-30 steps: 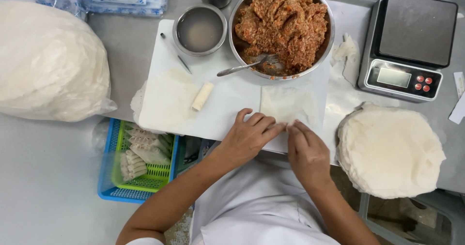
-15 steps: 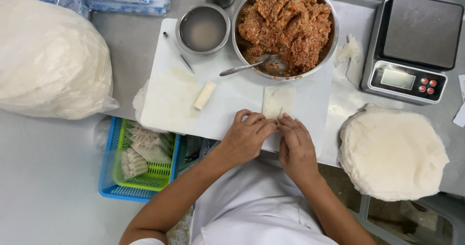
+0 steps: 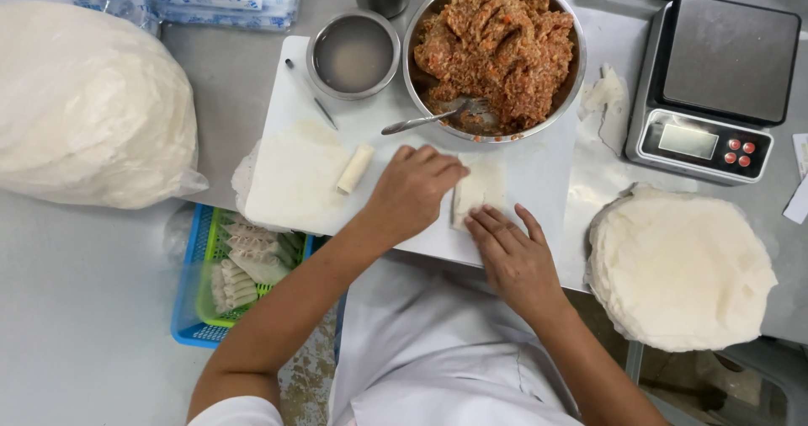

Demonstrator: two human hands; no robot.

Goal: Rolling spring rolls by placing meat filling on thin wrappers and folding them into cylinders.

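White wrapper (image 3: 480,190) half-rolled on the cutting board (image 3: 522,173), both hands on it.
Right hand (image 3: 515,256) lies flat, fingers spread, at the wrapper's near edge; left hand (image 3: 412,192) is curled over its left side, pressing, gripping nothing else. Beyond: finished roll (image 3: 354,169), spoon (image 3: 425,121) in the filling bowl (image 3: 497,51), water cup (image 3: 353,54), scale (image 3: 715,85) on the desk (image 3: 236,81).

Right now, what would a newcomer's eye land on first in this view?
The big steel bowl heaped with reddish-brown filling, top centre, with a spoon leaning on its rim. Just below it, the left hand and right hand press a pale wrapper on the white cutting board. A stack of round wrappers sits right.
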